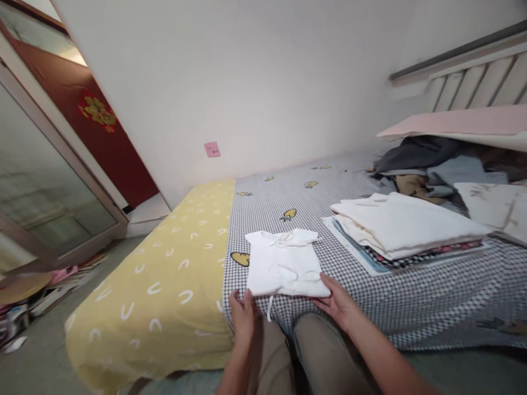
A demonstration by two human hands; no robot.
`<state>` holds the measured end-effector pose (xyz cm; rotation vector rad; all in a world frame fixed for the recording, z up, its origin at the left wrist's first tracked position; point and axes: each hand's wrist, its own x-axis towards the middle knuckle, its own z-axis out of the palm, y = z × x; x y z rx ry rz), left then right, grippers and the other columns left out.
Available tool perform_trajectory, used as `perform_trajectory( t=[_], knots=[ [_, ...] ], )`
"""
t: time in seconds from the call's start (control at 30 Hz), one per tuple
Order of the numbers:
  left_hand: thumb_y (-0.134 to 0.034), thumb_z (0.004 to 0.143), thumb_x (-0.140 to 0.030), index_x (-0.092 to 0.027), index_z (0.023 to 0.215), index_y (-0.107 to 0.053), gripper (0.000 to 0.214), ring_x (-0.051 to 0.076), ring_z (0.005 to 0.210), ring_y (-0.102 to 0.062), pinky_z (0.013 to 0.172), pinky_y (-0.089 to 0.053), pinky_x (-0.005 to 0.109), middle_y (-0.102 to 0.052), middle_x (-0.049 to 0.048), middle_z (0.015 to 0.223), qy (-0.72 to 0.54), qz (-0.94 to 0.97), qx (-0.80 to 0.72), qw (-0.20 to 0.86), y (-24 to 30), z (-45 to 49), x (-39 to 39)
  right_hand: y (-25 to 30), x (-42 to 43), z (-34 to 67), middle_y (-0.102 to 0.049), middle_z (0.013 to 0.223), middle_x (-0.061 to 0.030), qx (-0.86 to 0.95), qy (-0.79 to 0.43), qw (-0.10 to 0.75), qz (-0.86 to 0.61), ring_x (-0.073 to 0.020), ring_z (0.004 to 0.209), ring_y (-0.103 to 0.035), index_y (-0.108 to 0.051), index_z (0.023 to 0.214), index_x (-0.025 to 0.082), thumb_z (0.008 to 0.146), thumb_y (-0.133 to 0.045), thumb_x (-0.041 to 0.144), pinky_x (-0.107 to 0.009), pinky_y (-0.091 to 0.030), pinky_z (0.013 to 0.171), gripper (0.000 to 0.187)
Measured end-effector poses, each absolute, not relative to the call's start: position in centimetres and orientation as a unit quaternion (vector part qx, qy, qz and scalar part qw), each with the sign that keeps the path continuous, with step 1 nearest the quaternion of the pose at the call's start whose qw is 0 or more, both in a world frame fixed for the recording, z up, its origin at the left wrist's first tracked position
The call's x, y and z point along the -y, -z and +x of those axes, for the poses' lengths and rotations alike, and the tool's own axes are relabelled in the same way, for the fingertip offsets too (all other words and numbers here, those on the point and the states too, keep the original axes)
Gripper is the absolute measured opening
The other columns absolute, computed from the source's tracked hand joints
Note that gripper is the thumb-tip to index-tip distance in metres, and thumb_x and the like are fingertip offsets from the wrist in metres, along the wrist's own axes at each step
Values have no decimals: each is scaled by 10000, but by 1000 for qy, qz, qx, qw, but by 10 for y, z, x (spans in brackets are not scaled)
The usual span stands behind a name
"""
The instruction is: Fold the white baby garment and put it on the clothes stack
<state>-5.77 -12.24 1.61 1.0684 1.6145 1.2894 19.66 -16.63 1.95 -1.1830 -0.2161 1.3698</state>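
Note:
A small white garment (284,269) with short sleeves and thin ties lies flat on the checked bedspread (267,211) at the bed's front edge. One narrow white tie hangs below its lower hem. My left hand (242,314) is at the lower left corner, thumb and fingers closed at the cloth. At the lower right corner, my right hand (335,299) pinches the hem, thumb on top and fingers underneath. To the right rests a stack of folded clothes (407,222), white on top, with blue and patterned cloth below.
A yellow cover (177,269) with white arcs drapes over the bed's left part. Dark and grey clothes (436,164) are heaped at the back right under a pink board-like sheet (461,122). My knees (317,340) are against the bed. Piled items (41,291) lie on the floor at left.

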Motion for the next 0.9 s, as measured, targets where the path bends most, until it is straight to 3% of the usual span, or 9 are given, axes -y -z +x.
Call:
perform_trajectory(
  t=[0.1,0.2,0.3,0.4,0.47,0.53,0.67,0.8,0.9],
  knots=[
    [-599,799,-589,-210,925,-526,406,200,609,-541,624,-420,337,-562,0,698,-476,448,-658,373,-27,-57,91,-17,152,197,-762,884,-37,152,-548,600,-562,-217,734,-734,-519,1112,264,739,-755,407,-393,-591,716,463],
    [-632,719,-597,-253,648,-461,391,184,624,-472,633,-360,319,-459,-32,588,-462,492,-652,345,-34,-48,77,-23,139,200,-728,776,-11,209,-498,603,-587,-194,612,-672,-535,1123,244,682,-766,347,-290,-510,529,508],
    [-575,677,-654,-264,574,-399,440,163,619,-415,626,-324,310,-390,-54,567,-458,523,-637,333,-31,-45,89,-25,137,214,-686,709,29,262,-450,601,-607,-172,551,-610,-561,1164,235,660,-750,314,-250,-418,476,543],
    [-542,616,-727,-263,577,-440,476,172,591,-432,606,-346,322,-424,-47,548,-440,528,-639,345,-12,-52,117,-15,150,235,-618,628,68,337,-388,545,-662,-180,566,-597,-559,1252,216,673,-687,259,-276,-444,557,595],
    [-540,617,-727,-249,621,-509,479,198,580,-486,599,-395,344,-492,-22,552,-426,529,-640,359,1,-63,135,-7,160,248,-626,679,47,411,-295,473,-721,-196,632,-623,-551,1306,207,723,-616,257,-311,-478,640,589],
    [-511,703,-675,-222,725,-580,459,243,649,-572,651,-473,390,-597,32,648,-436,544,-640,323,3,-73,145,-5,164,255,-683,884,-30,472,-167,425,-754,-225,801,-669,-570,1309,213,787,-546,282,-357,-509,749,528],
    [-392,924,-412,-175,990,-660,363,303,1005,-638,925,-512,505,-672,146,1022,-480,634,-601,78,-41,-69,131,-38,140,240,-630,1299,-114,545,64,418,-724,-297,1202,-592,-633,1249,251,894,-456,298,-485,-469,972,400],
    [-305,975,-156,-165,1301,-614,449,298,1380,-483,1124,-407,544,-532,192,1451,-435,724,-523,-117,-100,-22,90,-77,91,206,-565,1448,-149,595,179,372,-689,-312,1355,-485,-595,1346,190,959,-429,255,-567,-298,1152,426],
    [-353,1009,-202,-128,1496,-446,501,324,1524,-291,1199,-311,577,-340,239,1617,-339,759,-535,-153,-98,12,59,-70,68,190,-452,1575,-137,619,172,288,-711,-350,1477,-336,-508,1470,205,969,-477,297,-619,-191,1193,511]
  ],
)
